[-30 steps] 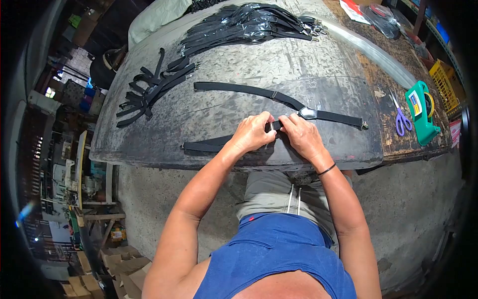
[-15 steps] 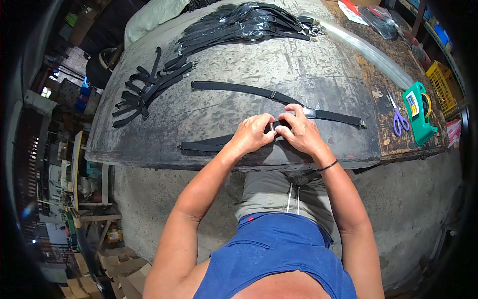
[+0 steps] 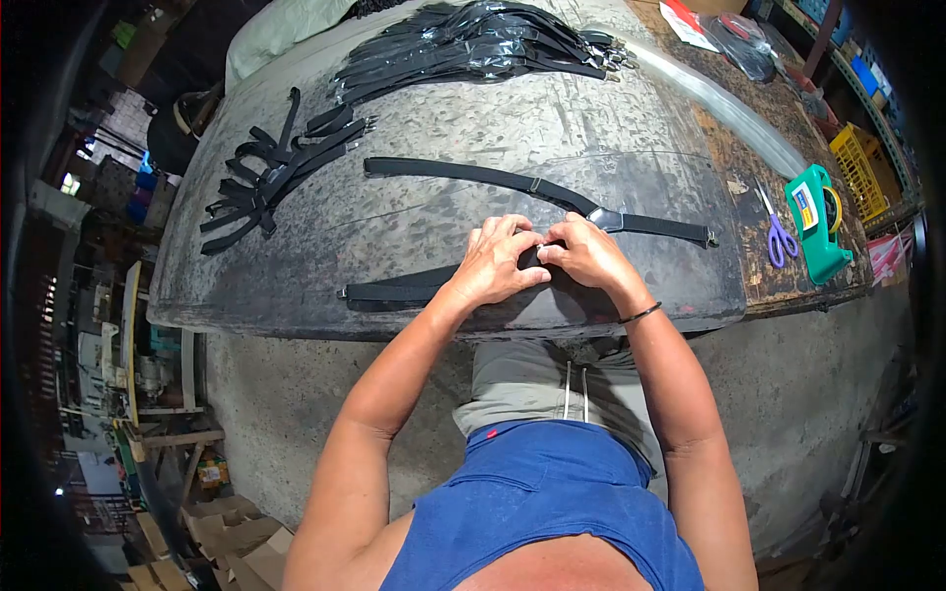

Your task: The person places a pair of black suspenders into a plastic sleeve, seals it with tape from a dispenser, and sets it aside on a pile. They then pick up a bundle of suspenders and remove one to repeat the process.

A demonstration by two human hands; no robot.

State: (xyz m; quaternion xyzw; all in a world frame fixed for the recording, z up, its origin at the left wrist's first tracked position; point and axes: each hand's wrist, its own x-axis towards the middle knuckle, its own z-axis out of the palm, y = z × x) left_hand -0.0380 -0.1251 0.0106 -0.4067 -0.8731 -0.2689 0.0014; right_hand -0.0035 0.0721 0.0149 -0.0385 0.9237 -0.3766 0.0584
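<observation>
Black elastic suspenders [image 3: 463,175] lie across the table, with a Y-shaped joint piece [image 3: 606,219] and a metal clip at the right end. Both hands meet over the near suspender strap [image 3: 399,291], close to the table's front edge. My left hand [image 3: 498,261] is closed around the strap, fingers bent over it. My right hand [image 3: 589,256] pinches the same strap from the other side, fingertips close to the left thumb. A small metallic glint shows between the fingers; the fitting there is mostly hidden.
A bundle of suspenders [image 3: 483,44] in clear plastic lies at the back, a loose pile of suspenders [image 3: 281,182] at left. Scissors [image 3: 778,236], a green tape dispenser [image 3: 818,227] and a clear plastic strip [image 3: 729,108] are at right. The table's front edge [image 3: 424,330] is near my waist.
My left hand has turned and spread further over the strap, covering more of it. The right fingers have drawn in lower beside it. The whole view has shifted slightly.
</observation>
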